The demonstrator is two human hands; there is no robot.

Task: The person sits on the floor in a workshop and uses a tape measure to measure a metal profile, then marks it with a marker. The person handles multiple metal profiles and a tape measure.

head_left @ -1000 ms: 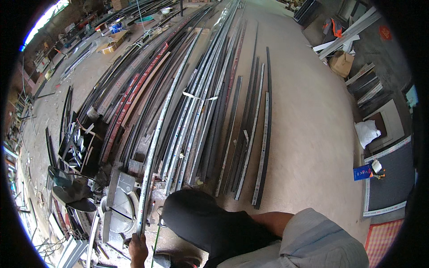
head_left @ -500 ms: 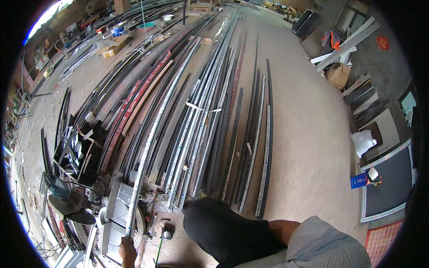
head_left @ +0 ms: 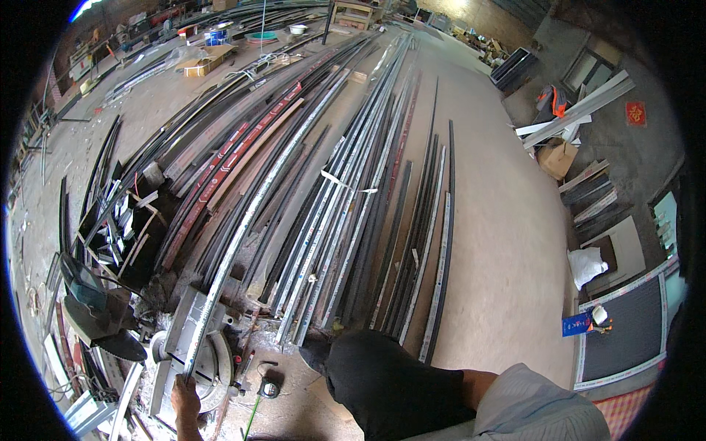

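My left hand (head_left: 185, 397) is closed round the near end of a long metal profile (head_left: 254, 209) with a white wrapped face. The profile slants away across the round table of a cut-off saw (head_left: 218, 360) and over the stock beyond. Beside it, the saw's green motor housing (head_left: 83, 285) and dark blade (head_left: 126, 345) stand raised on the left. A tape measure (head_left: 270, 388) lies on the floor right of the saw, its green tape drawn out toward me. My right forearm (head_left: 476, 385) passes behind my black-trousered leg, which hides the right hand.
Bundled long profiles (head_left: 323, 242) cover the floor ahead, tied with a white strap (head_left: 347, 182). A bin of short offcuts (head_left: 121, 228) stands behind the saw. To the right are a framed dark panel (head_left: 625, 331), a blue box (head_left: 577, 325) and a white bag (head_left: 587, 267).
My left hand has shifted left with the profile's near end, across the saw table. The whole view has also turned slightly. The tape measure still lies on the floor.
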